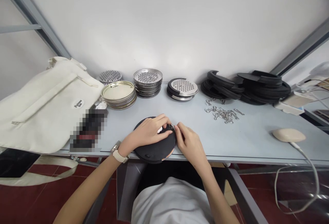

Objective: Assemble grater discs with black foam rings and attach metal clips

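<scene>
A round black plastic cover (151,150) lies at the table's front edge, slightly overhanging it, with a shiny metal rim showing at its lower right. Across its top rests my left hand (151,129), the index finger bent and the thumb stretched out, holding it down. A small white piece (159,130) shows between those fingers. At the right edge of the cover, my right hand (189,140) is closed in a pinch on a small metal clip (171,126), whose loop reaches toward my left fingertips. The clip's other end is hidden by the fingers.
Along the wall stand stacked gold-rimmed lids (118,92), stacked grater discs (148,80), a perforated disc in a black cover (183,87) and piled black covers (264,87). Loose metal clips (224,114) lie right of centre. A white bag (46,111) occupies the left; a corded mouse-like device (289,135) sits right.
</scene>
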### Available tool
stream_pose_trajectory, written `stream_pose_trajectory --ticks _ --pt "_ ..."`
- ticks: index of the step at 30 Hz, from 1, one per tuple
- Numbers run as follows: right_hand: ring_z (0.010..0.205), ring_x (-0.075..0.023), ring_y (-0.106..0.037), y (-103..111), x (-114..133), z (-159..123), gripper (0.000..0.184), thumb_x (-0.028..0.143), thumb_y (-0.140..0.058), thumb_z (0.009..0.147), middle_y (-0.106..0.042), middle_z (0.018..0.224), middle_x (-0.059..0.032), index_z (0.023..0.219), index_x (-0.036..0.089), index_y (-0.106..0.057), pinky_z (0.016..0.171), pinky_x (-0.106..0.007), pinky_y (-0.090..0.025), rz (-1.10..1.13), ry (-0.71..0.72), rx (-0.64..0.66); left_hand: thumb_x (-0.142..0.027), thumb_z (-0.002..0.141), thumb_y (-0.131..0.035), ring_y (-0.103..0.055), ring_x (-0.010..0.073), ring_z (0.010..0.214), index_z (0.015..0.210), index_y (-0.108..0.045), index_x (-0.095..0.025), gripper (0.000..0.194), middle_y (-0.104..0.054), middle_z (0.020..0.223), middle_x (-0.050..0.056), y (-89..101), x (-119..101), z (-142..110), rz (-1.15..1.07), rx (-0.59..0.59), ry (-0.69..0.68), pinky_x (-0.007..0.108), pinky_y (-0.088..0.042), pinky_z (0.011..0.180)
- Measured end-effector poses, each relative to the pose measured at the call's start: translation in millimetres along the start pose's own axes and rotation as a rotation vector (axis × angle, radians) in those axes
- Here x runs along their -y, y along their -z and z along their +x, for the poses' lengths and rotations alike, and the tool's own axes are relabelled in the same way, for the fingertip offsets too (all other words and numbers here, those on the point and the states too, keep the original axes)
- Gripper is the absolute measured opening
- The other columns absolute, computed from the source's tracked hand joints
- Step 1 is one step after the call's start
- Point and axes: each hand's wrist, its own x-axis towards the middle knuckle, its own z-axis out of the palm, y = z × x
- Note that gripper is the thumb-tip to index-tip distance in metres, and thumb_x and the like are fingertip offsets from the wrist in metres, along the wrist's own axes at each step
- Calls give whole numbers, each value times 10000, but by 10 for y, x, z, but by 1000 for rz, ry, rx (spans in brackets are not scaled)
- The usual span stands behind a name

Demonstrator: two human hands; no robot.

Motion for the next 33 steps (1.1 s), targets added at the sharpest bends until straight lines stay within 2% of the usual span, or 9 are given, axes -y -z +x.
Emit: stream_pose_trajectory --ticks 8,19,25,33 --pt "594 -162 -481 -4 -3 12 255 265 -327 980 -521 618 -2 764 213 -453 574 -249 -314 -92 48 13 -364 926 -461 -546 143 746 962 -526 -201 179 -536 888 8 3 -5 -1 1 -2 12 266 -420 694" --pt "585 -155 -477 -4 5 2 265 262 -342 970 -511 608 2 720 215 -415 574 -249 -315 -65 33 3 -344 940 -424 -548 140 741 965 -537 -199 186 -543 904 18 19 -15 1 14 8 -18 261 -419 689" --pt "582 -154 -466 -8 6 5 270 285 -350 973 -495 601 8 717 216 -401 570 -249 -312 -62 36 7 -311 937 -437 -554 138 765 1027 -549 -212 174 -549 921 13 24 -18 2 -9 13 -19 256 -423 697" --pt "567 -148 -475 -15 -6 -8 283 303 -349 976 -510 598 9 716 216 -419 560 -244 -316 -42 47 -25 -338 940 -431 -558 143 766 1022 -555 -217 192 -554 905 14 24 -19 -1 -23 7 -14 264 -425 708"
